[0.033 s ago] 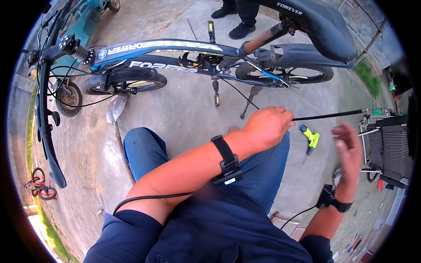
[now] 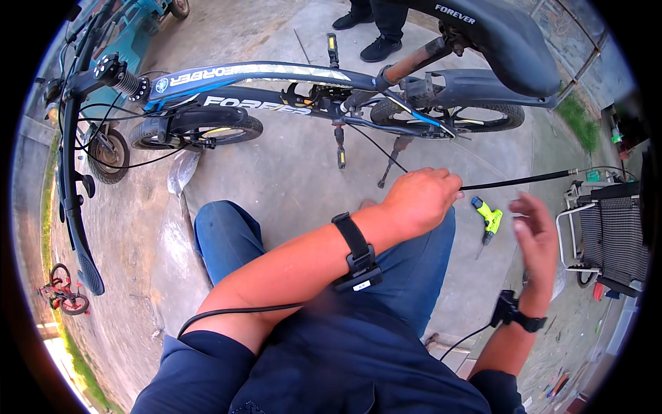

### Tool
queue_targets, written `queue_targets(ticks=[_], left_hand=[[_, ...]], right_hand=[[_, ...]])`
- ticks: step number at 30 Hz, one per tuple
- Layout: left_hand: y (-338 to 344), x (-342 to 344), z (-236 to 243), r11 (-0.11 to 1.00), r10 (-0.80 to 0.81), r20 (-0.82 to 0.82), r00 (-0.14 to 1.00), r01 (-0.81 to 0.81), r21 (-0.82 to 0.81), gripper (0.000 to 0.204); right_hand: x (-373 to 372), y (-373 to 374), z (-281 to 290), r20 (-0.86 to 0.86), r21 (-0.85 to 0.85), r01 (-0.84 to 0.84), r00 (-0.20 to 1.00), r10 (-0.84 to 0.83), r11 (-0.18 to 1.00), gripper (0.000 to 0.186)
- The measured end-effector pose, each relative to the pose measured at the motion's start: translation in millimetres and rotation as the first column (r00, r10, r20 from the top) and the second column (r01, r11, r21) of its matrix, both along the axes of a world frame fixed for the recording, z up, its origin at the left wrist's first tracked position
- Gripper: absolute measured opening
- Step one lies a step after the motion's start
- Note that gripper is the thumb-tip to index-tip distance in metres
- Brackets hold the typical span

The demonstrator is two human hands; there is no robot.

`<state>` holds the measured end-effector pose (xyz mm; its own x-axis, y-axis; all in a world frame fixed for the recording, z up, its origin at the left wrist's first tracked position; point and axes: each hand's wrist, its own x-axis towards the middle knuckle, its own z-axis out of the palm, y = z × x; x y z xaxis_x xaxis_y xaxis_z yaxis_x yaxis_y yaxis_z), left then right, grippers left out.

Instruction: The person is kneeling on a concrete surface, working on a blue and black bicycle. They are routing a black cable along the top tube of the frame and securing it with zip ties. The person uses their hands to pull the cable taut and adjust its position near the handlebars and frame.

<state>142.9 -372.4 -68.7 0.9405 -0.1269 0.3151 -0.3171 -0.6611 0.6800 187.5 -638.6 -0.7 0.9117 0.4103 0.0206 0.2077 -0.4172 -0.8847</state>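
My left hand (image 2: 422,200) is closed around a black bicycle cable (image 2: 517,183). On one side the cable runs back toward the crank area of the bicycle (image 2: 255,103). On the other it sticks out to the right, ending in a metal tip with a thin bare wire curving beyond. My right hand (image 2: 536,238) hovers below that free end, holding nothing, its fingers loosely curled and apart. Between my hands, a yellow-green cordless drill (image 2: 490,219) lies on the concrete. The bicycle stands crosswise in front of me, its black saddle (image 2: 510,48) at the upper right.
A folding chair (image 2: 610,231) stands at the right. Another person's black shoes (image 2: 380,48) are behind the bicycle. The handlebar (image 2: 69,152) reaches down the left side. Farther off are a small red bicycle (image 2: 63,293) and a teal cart (image 2: 141,34). Cords run from my wrist straps.
My right hand has shifted a little to the left, toward my left hand. The left hand keeps its grip on the cable in the same place.
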Motion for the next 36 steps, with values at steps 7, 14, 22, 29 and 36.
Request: queue_targets(ticks=[7,14,22,29,36], left_hand=[[1.0,-1.2,2.4,0.999,-0.017,-0.002,1.0,0.017,0.032,0.024],[2.6,2.7,11.0,0.998,-0.042,0.047,0.998,0.039,0.053,0.028],[53.3,-28.5,-17.0,0.983,0.167,-0.08,0.983,-0.172,-0.065,0.033],[181.2,-101.0,-45.9,0.739,0.553,-0.362,0.751,-0.642,-0.205,0.036],[288.7,-159.7,24.8,0.207,0.912,-0.203,0.357,-0.825,-0.525,0.037]], right_hand=[[-1.0,70.1,-63.5,0.042,-0.036,-0.138,0.989,0.14,0.99,0.032],[19.7,113.6,-104.9,0.065,-0.157,-0.148,0.985,0.16,0.976,0.021],[49.8,82.9,-137.9,-0.241,0.216,0.219,0.956,-0.166,0.951,0.024],[54.8,52.3,-193.2,-0.546,0.41,0.541,0.791,-0.278,0.735,0.033],[70.5,13.8,-263.0,-0.655,0.471,0.639,0.715,-0.245,0.608,0.053]])
